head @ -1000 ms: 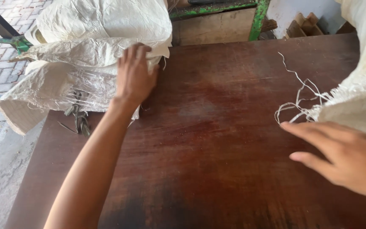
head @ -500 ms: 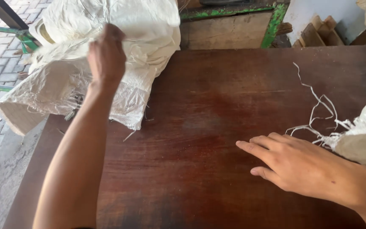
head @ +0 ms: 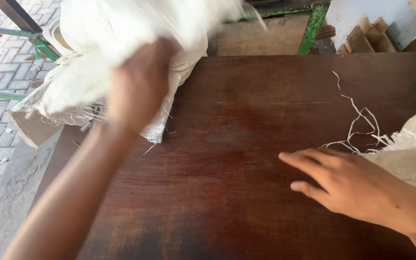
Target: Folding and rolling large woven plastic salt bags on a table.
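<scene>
My right hand (head: 352,188) lies nearest me, flat on the dark board (head: 246,163), fingers spread loosely and holding nothing; a second ago it was further right, and it has slid in toward the middle. Just past its fingertips trail the loose white threads (head: 357,120), which run to the frayed sack edge (head: 405,154) beside my wrist on the right. Further out, my left hand (head: 138,86) has risen off the board, where it pressed flat a second ago, and now closes on the white sack (head: 121,43), bunching the cloth. I read that as the sack coming up off the pile. The hand is blurred, so I cannot tell how tight the grip is. Beyond it stands a green frame (head: 314,21).
</scene>
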